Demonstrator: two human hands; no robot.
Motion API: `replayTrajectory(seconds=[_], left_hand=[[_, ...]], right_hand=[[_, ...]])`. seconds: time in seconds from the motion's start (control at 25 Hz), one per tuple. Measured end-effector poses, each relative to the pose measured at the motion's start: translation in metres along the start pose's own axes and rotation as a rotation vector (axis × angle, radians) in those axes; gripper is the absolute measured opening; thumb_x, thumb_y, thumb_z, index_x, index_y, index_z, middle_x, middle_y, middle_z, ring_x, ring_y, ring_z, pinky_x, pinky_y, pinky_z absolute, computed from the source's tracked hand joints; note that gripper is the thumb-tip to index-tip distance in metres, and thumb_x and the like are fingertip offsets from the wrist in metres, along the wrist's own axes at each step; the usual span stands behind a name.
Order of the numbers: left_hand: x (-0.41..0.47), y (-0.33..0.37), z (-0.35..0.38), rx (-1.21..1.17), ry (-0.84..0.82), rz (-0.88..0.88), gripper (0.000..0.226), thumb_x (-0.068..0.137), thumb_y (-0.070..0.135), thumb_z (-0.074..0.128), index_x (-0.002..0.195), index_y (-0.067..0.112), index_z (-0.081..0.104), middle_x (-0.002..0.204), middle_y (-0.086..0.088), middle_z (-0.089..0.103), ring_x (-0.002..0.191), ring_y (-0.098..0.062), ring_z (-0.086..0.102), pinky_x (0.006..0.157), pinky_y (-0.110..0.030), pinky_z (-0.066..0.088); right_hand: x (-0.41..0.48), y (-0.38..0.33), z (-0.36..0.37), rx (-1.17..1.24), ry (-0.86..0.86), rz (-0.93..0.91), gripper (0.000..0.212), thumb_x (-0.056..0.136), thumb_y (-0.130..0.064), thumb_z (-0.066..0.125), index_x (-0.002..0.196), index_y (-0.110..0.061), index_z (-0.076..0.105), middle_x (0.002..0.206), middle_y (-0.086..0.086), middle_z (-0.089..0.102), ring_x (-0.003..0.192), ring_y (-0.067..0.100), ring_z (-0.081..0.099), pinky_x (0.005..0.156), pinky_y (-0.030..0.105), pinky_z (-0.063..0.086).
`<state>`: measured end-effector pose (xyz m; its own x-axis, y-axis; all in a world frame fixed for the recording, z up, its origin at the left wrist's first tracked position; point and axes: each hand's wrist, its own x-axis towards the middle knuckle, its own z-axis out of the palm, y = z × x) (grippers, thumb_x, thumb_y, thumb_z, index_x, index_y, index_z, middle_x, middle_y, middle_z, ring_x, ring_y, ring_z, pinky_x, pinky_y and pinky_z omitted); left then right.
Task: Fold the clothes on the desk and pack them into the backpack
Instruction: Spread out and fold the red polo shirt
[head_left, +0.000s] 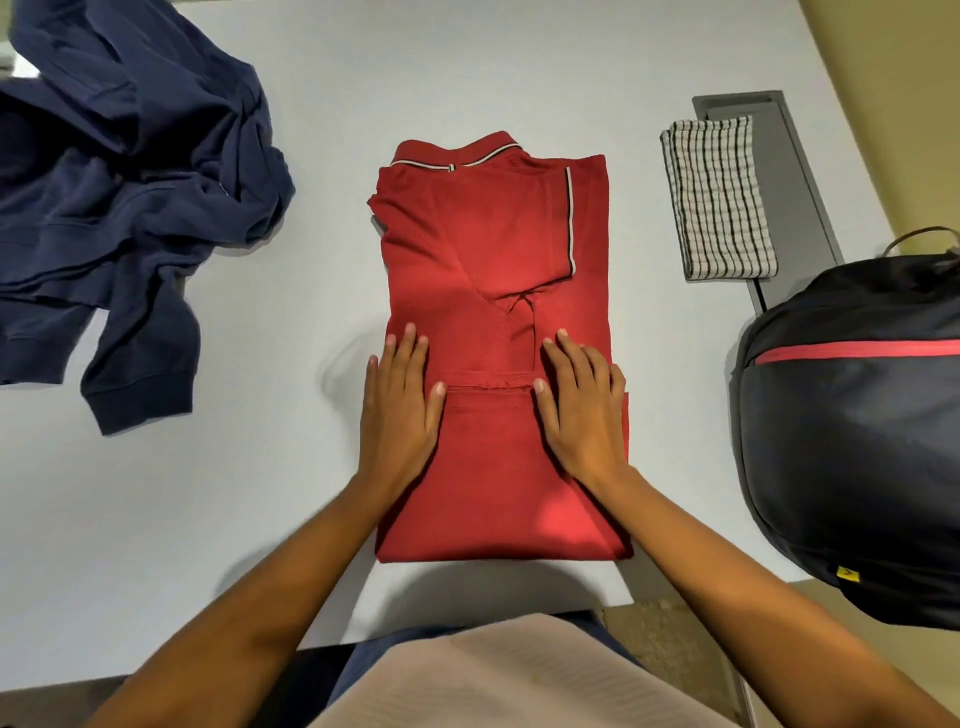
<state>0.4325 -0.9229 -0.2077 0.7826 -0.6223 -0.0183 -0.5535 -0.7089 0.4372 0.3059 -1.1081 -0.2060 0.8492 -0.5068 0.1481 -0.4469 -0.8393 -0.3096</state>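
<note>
- Centrally on the surface (519, 78), the folded red polo shirt (493, 234) lies with its collar away from the person.
- Left grip (397, 410) is spread flat, fingers straight, on the shirt's left edge.
- Right grip (584, 410) lies likewise flat on its right half.
- Backpack (857, 441) sits at the right; navy garment (130, 182) is crumpled at the left.

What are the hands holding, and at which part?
Nothing is gripped: left hand and right hand lie flat, fingers straight, on the middle of the folded red polo shirt.
</note>
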Motion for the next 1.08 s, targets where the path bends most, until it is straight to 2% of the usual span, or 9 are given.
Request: replayTrajectory(seconds=[0.24, 0.36, 0.44, 0.6, 0.72, 0.8, 0.96, 1.0, 1.08], left_hand=[[0.09, 0.002, -0.008, -0.042, 0.071, -0.089, 0.057, 0.102, 0.035, 0.028, 0.151, 0.006, 0.024, 0.16, -0.008, 0.018, 0.148, -0.024, 0.014, 0.122, -0.041, 0.008], [0.101, 0.0, 0.006, 0.043, 0.075, -0.105, 0.058, 0.101, 0.034, 0.028, 0.152, 0.007, 0.025, 0.161, -0.007, 0.017, 0.149, -0.025, 0.012, 0.121, -0.044, 0.011], [0.102, -0.005, 0.016, 0.122, 0.074, -0.126, 0.058, 0.1, 0.033, 0.031, 0.152, 0.01, 0.023, 0.161, -0.005, 0.014, 0.149, -0.026, 0.008, 0.121, -0.044, 0.01], [0.102, -0.005, 0.021, 0.167, 0.093, -0.136, 0.058, 0.099, 0.032, 0.034, 0.153, 0.013, 0.022, 0.162, -0.005, 0.012, 0.149, -0.027, 0.007, 0.121, -0.044, 0.01], [0.1, -0.004, 0.022, 0.176, 0.144, -0.156, 0.058, 0.097, 0.031, 0.037, 0.151, 0.012, 0.028, 0.16, -0.008, 0.017, 0.148, -0.029, 0.013, 0.12, -0.046, 0.016], [0.1, -0.005, 0.023, 0.216, 0.168, -0.183, 0.058, 0.098, 0.03, 0.037, 0.151, 0.008, 0.028, 0.16, -0.01, 0.019, 0.148, -0.031, 0.015, 0.119, -0.046, 0.017], [0.102, -0.006, 0.023, 0.242, 0.16, -0.276, 0.061, 0.1, 0.036, 0.033, 0.152, 0.006, 0.023, 0.16, -0.011, 0.018, 0.148, -0.03, 0.015, 0.12, -0.045, 0.017], [0.103, -0.006, 0.023, 0.25, 0.151, -0.285, 0.061, 0.1, 0.037, 0.032, 0.152, 0.006, 0.022, 0.16, -0.01, 0.018, 0.148, -0.029, 0.015, 0.12, -0.045, 0.016], [0.104, -0.006, 0.023, 0.255, 0.139, -0.276, 0.062, 0.1, 0.037, 0.033, 0.152, 0.005, 0.024, 0.16, -0.011, 0.019, 0.148, -0.03, 0.016, 0.12, -0.045, 0.016]], right_hand=[[0.115, -0.017, 0.012, 0.2, 0.15, -0.166, 0.037, 0.096, -0.019, 0.048, 0.13, -0.006, 0.056, 0.139, 0.009, 0.053, 0.127, 0.028, 0.047, 0.109, 0.036, 0.028], [0.196, -0.05, 0.02, 0.282, 0.143, -0.273, 0.034, 0.094, -0.014, 0.051, 0.125, -0.004, 0.06, 0.133, 0.011, 0.058, 0.123, 0.03, 0.051, 0.107, 0.034, 0.03], [0.247, -0.077, 0.026, 0.238, 0.067, -0.416, 0.035, 0.092, -0.023, 0.05, 0.118, -0.005, 0.064, 0.126, 0.011, 0.062, 0.121, 0.032, 0.053, 0.105, 0.035, 0.028], [0.3, -0.12, 0.041, -0.247, -0.337, -0.743, 0.061, 0.088, -0.053, 0.049, 0.121, -0.003, 0.061, 0.132, 0.011, 0.056, 0.136, 0.032, 0.037, 0.118, 0.045, 0.007], [0.322, -0.126, 0.05, -0.359, -0.391, -0.857, 0.053, 0.086, -0.05, 0.057, 0.11, -0.003, 0.067, 0.115, 0.012, 0.062, 0.125, 0.031, 0.044, 0.118, 0.054, 0.005], [0.337, -0.128, 0.053, -0.255, -0.398, -0.761, 0.043, 0.09, -0.049, 0.053, 0.104, -0.013, 0.069, 0.113, 0.005, 0.062, 0.12, 0.027, 0.046, 0.114, 0.05, 0.007], [0.356, -0.127, 0.066, -0.013, -0.141, -0.239, 0.031, 0.098, -0.035, 0.042, 0.103, -0.016, 0.067, 0.115, 0.002, 0.059, 0.11, 0.022, 0.053, 0.1, 0.034, 0.028], [0.354, -0.125, 0.068, 0.038, -0.021, -0.226, 0.028, 0.097, -0.029, 0.044, 0.101, -0.013, 0.067, 0.111, 0.005, 0.061, 0.105, 0.024, 0.055, 0.094, 0.033, 0.03], [0.337, -0.119, 0.071, 0.214, 0.211, -0.403, 0.02, 0.092, -0.016, 0.052, 0.093, -0.005, 0.068, 0.102, 0.011, 0.064, 0.099, 0.031, 0.059, 0.095, 0.035, 0.035]])
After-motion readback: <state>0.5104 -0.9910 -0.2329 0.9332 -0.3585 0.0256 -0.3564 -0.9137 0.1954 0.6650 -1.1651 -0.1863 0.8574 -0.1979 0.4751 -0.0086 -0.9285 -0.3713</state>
